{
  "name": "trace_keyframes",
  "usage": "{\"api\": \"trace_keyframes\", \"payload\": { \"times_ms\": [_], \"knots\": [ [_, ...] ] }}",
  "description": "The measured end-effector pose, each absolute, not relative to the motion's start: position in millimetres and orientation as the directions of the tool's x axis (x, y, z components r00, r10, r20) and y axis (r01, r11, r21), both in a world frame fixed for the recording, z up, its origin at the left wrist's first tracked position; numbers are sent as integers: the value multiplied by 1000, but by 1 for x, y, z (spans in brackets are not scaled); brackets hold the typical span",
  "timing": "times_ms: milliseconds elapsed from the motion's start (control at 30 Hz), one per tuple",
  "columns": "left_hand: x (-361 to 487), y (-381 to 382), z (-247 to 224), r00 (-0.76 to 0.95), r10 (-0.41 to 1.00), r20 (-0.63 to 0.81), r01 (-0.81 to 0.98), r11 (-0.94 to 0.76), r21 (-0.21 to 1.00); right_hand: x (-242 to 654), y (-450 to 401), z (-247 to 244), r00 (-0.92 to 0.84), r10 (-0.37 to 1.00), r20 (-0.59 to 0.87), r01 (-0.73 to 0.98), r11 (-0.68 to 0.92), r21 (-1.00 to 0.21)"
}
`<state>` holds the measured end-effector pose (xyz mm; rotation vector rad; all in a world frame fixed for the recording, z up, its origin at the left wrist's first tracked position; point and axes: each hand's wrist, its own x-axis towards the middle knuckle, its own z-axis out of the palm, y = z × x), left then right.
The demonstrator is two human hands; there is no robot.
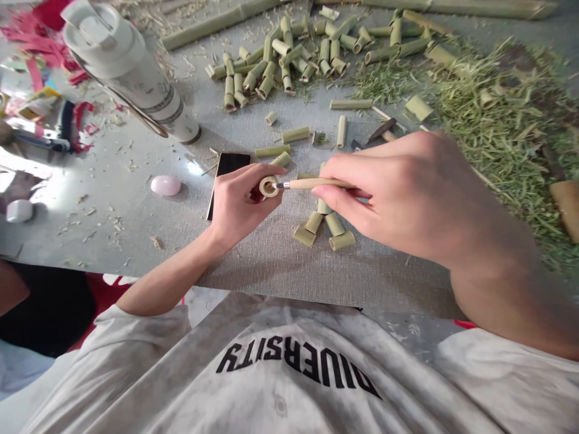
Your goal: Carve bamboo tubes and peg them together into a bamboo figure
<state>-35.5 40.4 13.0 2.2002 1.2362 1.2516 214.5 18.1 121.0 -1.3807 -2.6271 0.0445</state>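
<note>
My left hand is closed around a short bamboo piece, its hollow end turned toward the right. In my right hand is a slim wooden-handled carving tool with a metal ferrule. The tool's tip meets the hollow end of the bamboo piece; how far it goes in I cannot tell. Below the hands, several short bamboo pieces lie on the table, arranged like a pair of legs. A dark phone lies partly under my left hand.
A large white bottle stands at the left, near a pink oval object. Cut bamboo pieces are heaped at the back, before long bamboo poles. Green shavings cover the right side. Another person's arm shows at lower left.
</note>
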Motion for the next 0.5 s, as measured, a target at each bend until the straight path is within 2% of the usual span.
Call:
{"api": "trace_keyframes", "payload": {
  "times_ms": [167,500],
  "knots": [
    [-35,42,11,271,775,570,505,-619,601,208,12,118,-565,808,168,812,580,-60],
    [-34,43,7,303,780,548,528,-616,585,197,9,116,-551,830,90,832,554,-15]
  ]
}}
